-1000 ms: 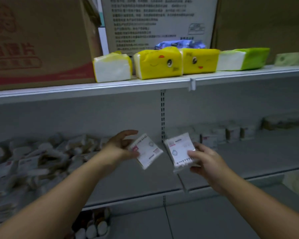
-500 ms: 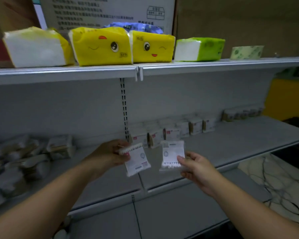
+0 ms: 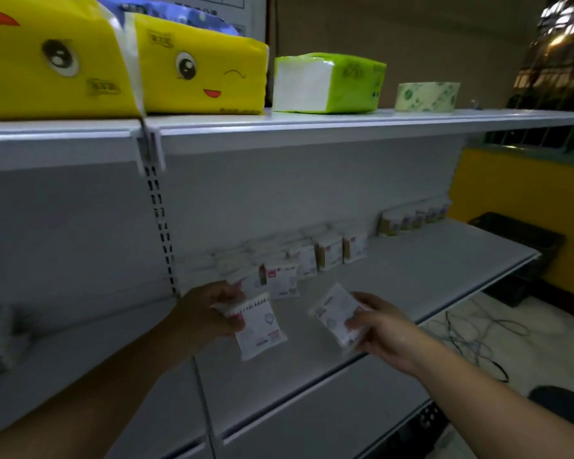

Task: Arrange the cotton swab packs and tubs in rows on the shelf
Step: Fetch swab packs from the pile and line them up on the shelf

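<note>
grey metal shelf (image 3: 411, 270) in a dim store, both forearms reaching in over its front half from below. left hand (image 3: 206, 313) has thumb and fingers curled round the top edge of a flat, crinkly plastic swab pack (image 3: 260, 326) hanging tilted, and right hand (image 3: 385, 329) pinches a second pack (image 3: 335, 313) by its lower edge, fingers half bent. standing packs (image 3: 325, 253) and small round tubs (image 3: 408, 220) line the back wall, squishy tissue bricks (image 3: 199, 67) sit up top.

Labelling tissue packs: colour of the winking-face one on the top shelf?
Winking-face pack is yellow; head view.
</note>
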